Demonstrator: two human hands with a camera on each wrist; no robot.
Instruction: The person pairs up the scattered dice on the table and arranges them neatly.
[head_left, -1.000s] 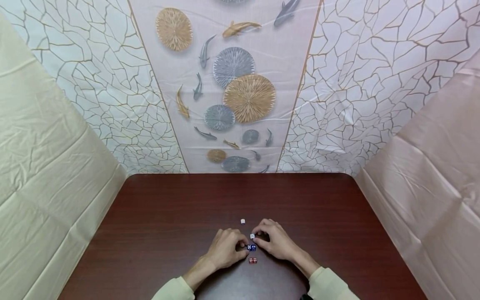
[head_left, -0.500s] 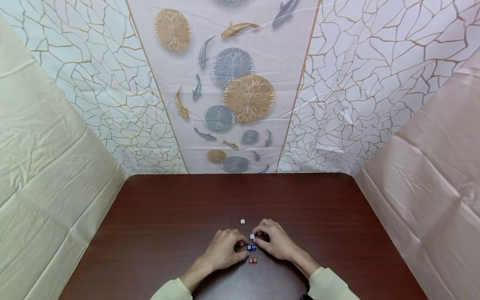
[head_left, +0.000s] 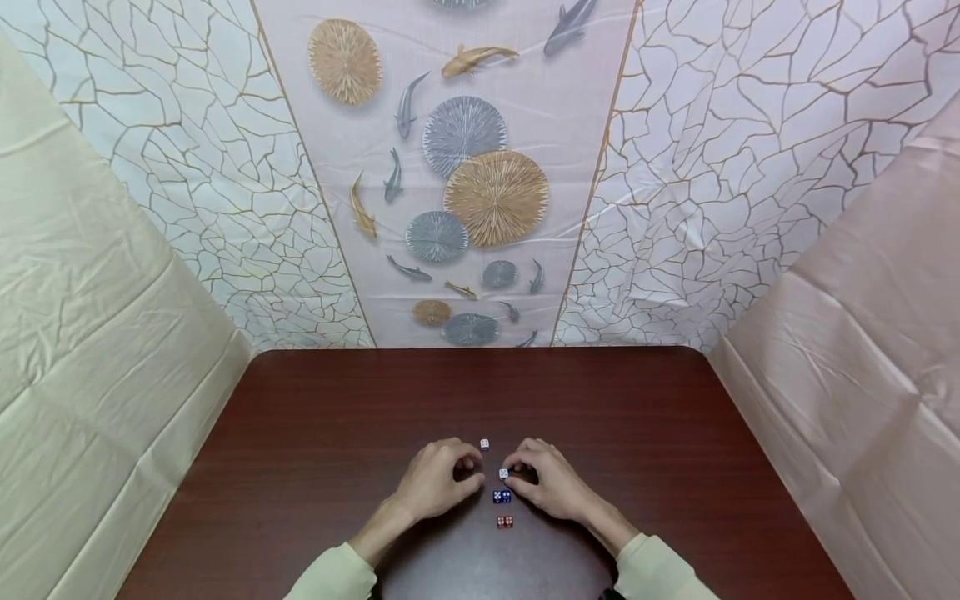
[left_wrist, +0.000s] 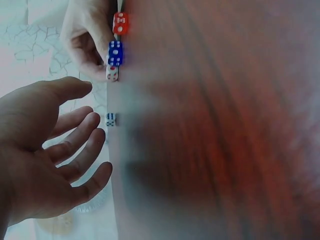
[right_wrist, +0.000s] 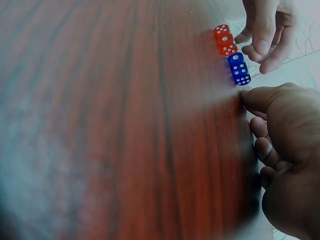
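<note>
A white die (head_left: 503, 474) stands on the table at the fingertips of my right hand (head_left: 553, 479), whose thumb and index finger pinch its right side. In the right wrist view that die is hidden behind the hand. My left hand (head_left: 438, 477) hovers left of the dice with fingers loosely bent and holds nothing; the left wrist view shows its fingers (left_wrist: 82, 150) spread apart. A second white die (head_left: 484, 445) lies farther back, near the left fingertips. Two blue dice (head_left: 502, 497) sit side by side in front of the pinched die, and two red dice (head_left: 505, 522) form a pair nearer me.
The dark reddish-brown table (head_left: 337, 400) extends around the dice on all sides. Behind it hangs a patterned cloth (head_left: 495, 275) with fish and round shapes. Beige cloth walls (head_left: 112, 400) border the left and right sides.
My left hand has left the side of the blue dice and shifted back and to the left, close to the far white die. The right hand and the dice stay in place.
</note>
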